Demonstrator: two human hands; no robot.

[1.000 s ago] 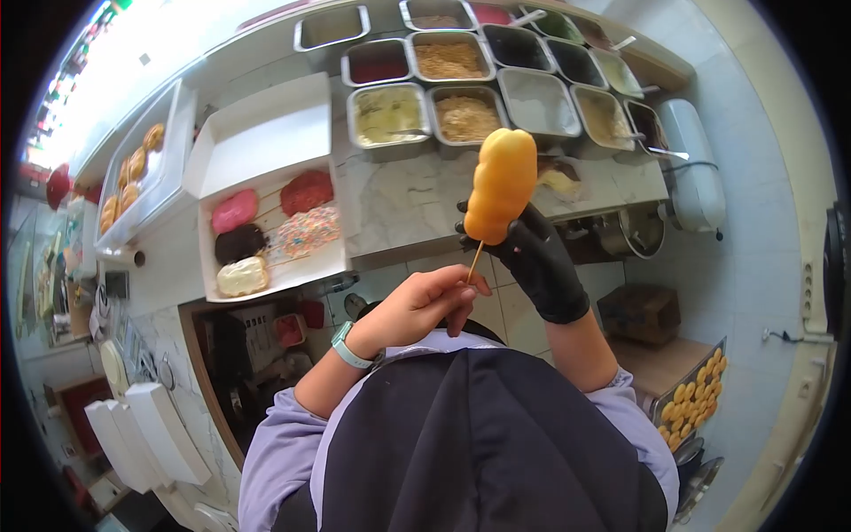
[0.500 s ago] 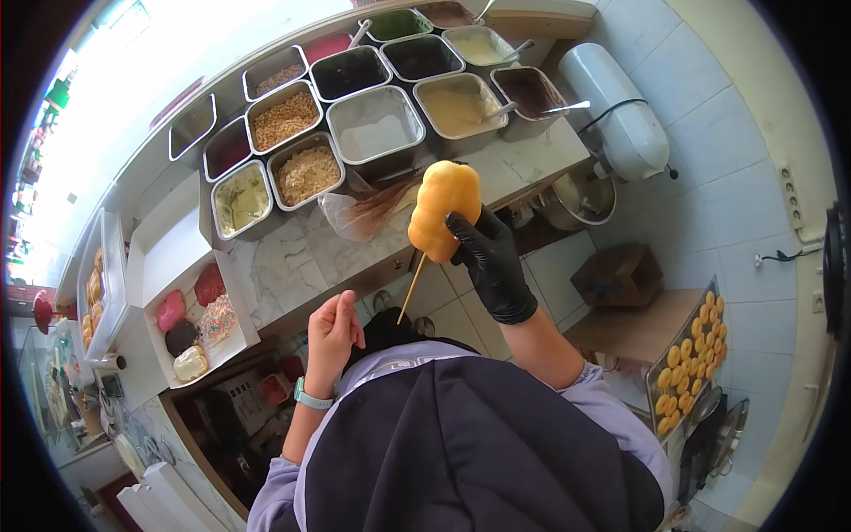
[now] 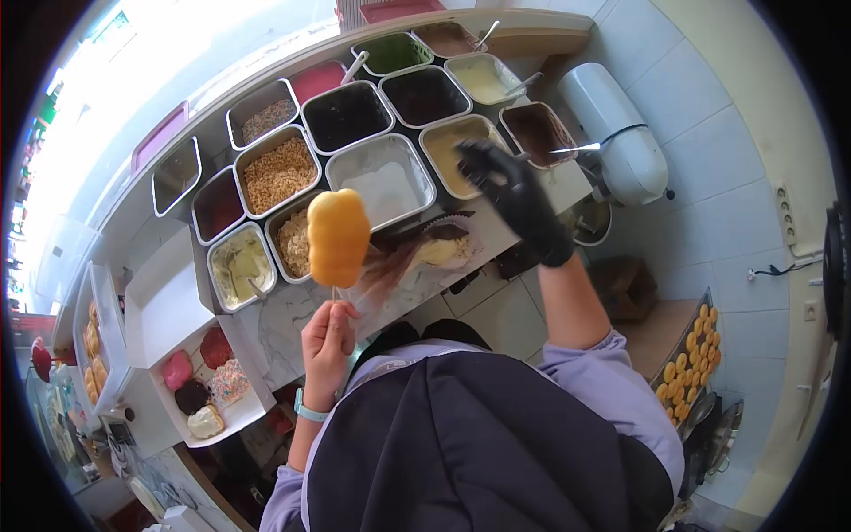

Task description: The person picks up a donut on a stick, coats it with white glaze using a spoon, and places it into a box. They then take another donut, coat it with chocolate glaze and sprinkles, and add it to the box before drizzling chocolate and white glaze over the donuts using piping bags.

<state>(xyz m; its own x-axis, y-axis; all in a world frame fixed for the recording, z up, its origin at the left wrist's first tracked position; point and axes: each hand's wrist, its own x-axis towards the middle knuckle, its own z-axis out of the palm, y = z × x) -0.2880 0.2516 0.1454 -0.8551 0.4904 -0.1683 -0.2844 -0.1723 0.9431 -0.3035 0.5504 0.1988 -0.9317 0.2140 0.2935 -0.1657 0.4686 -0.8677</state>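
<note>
My bare left hand (image 3: pixel 328 344) pinches the thin wooden stick of a golden, lobed pastry on a stick (image 3: pixel 338 238). The pastry is upright in front of the tub of pale crumbs (image 3: pixel 293 239). My right hand (image 3: pixel 519 195), in a black glove, reaches over the tub of tan cream (image 3: pixel 441 151) with its fingers apart and nothing visible in them. The end of a spoon handle (image 3: pixel 523 156) shows beside the glove. Part of that tub is hidden by the hand.
Tubs of toppings fill the marble counter, including chopped nuts (image 3: pixel 279 173) and dark glaze (image 3: pixel 347 117). An open white box (image 3: pixel 253 403) holds several decorated doughnuts at the left. A mixer (image 3: pixel 620 133) stands right, above a tray of small round pastries (image 3: pixel 687 368).
The pastry has passed from my gloved right hand to my left, which now grips its stick. My right hand has let go and moved up and right over the tubs.
</note>
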